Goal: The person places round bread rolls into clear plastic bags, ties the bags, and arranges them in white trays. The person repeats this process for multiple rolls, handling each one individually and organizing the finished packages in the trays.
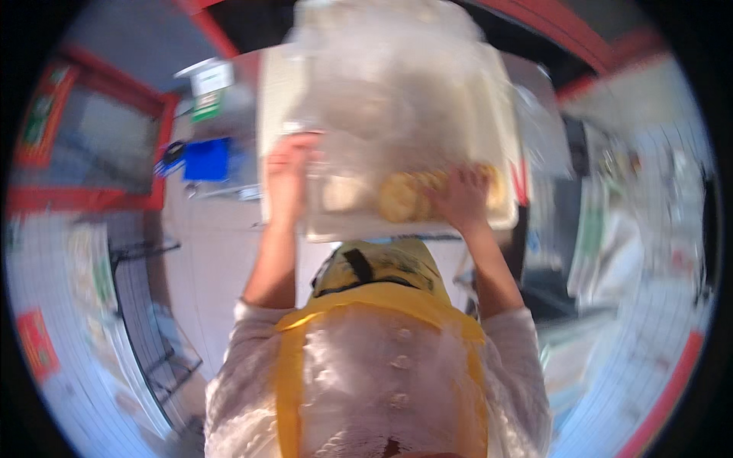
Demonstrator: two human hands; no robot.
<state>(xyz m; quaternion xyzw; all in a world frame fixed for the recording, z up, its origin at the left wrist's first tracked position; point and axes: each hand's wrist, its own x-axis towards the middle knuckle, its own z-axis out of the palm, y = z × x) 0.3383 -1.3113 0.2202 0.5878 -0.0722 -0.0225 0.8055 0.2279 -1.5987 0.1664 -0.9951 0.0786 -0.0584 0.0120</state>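
Note:
A pale tray [501, 222] is in front of me, its near edge close to my waist. Hazy, see-through plastic sheeting [395, 97] covers most of it. My left hand [288, 166] is at the tray's left side, fingers bent in at the edge of the plastic; blur hides the exact grip. Beneath my right hand [462, 194], near the front right corner, is a row of yellow round food pieces [399, 197], perhaps buns or flatbreads. Whether the fingers grip one cannot be told. A paler round piece [343, 193] shows to the left of that row.
To the left are a blue square object [207, 159] and a white-and-green card or box [207, 94] on a grey surface. A red-framed window or door [160, 151] stands farther left. Clear plastic [541, 131] hangs at the right. A black-framed rack [129, 309] is at lower left.

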